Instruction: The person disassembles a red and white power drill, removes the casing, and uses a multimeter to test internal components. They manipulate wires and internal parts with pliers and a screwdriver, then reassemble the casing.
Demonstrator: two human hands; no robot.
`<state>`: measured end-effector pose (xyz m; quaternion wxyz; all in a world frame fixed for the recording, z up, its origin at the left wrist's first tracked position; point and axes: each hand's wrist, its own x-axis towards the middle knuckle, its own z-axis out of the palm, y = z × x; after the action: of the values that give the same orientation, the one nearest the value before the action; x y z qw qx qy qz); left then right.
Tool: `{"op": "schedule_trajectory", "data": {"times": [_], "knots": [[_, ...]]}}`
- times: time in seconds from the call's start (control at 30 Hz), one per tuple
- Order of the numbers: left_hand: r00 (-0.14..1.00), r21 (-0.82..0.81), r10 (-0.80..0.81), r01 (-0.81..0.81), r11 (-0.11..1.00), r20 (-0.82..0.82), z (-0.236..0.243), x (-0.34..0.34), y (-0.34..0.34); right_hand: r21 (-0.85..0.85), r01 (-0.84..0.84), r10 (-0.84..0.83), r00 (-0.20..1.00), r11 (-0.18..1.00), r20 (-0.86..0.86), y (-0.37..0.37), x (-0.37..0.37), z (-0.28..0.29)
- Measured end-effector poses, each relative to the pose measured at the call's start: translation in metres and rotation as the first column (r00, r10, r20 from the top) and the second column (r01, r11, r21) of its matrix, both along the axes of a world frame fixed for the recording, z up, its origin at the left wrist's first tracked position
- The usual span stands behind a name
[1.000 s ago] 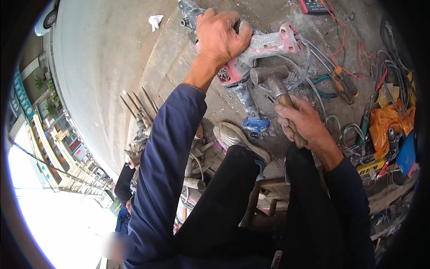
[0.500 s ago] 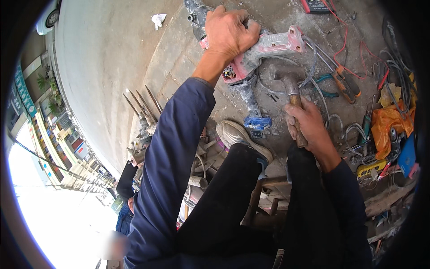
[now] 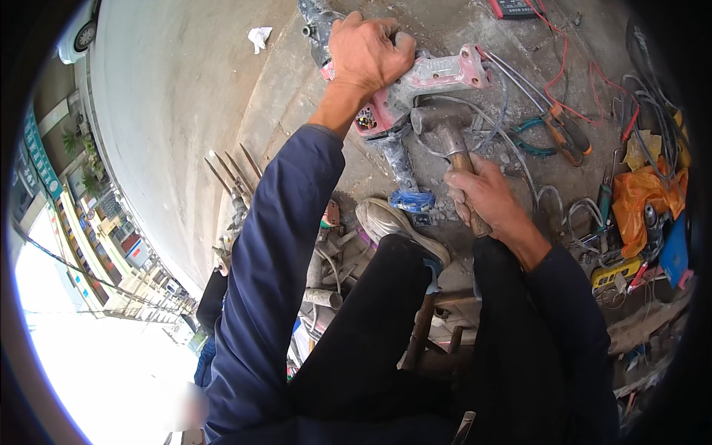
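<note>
At three o'clock the right hand has its fingers clamped round the wooden handle of a hammer, its head toward one; teal pliers lie at two; a dusty pink power tool sits between twelve and one; at twelve the left hand curls over it, fingers seemingly clamped, tips hidden; farthest, toward one, lies a red-and-black meter.

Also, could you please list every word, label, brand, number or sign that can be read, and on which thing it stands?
No text is clear enough to quote.
Red-and-black device: pale print, too small to read.
Teal sign, far left: pale characters, too blurred to read.
Hammer in the right hand: no lettering visible.
Pink-and-grey power tool under the left hand: none readable.
</note>
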<state>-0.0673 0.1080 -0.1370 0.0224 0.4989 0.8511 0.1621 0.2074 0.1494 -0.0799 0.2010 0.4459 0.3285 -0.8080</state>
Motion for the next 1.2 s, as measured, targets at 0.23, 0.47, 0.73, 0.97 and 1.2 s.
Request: {"op": "schedule_trajectory", "data": {"times": [0.23, 0.47, 0.73, 0.97, 1.2], "knots": [[0.999, -0.061, 0.041, -0.040, 0.997, 0.016, 0.006, -0.007, 0.001, -0.003, 0.123, -0.123, 0.992, 0.992, -0.003, -0.017, -0.007, -0.004], [0.966, -0.009, 0.233, -0.234, 0.972, 0.115, 0.010, -0.018, -0.005, 0.089, 0.063, -0.060, 0.998, 0.994, -0.037, -0.015, 0.001, -0.010], [0.941, -0.076, 0.184, -0.169, 0.983, 0.286, 0.015, -0.024, 0.000, 0.116, -0.093, 0.098, 0.995, 0.989, -0.034, 0.006, 0.008, 0.014], [0.999, -0.072, -0.016, 0.019, 0.997, 0.045, 0.002, -0.018, 0.000, 0.798, -0.193, 0.539, 0.821, 0.571, -0.187, 0.055, 0.068, 0.044], [0.998, 0.007, -0.056, 0.056, 0.998, 0.036, -0.003, -0.014, 0.002, -0.206, 0.250, -0.268, 0.962, 0.946, -0.061, 0.099, 0.085, 0.059]]}}
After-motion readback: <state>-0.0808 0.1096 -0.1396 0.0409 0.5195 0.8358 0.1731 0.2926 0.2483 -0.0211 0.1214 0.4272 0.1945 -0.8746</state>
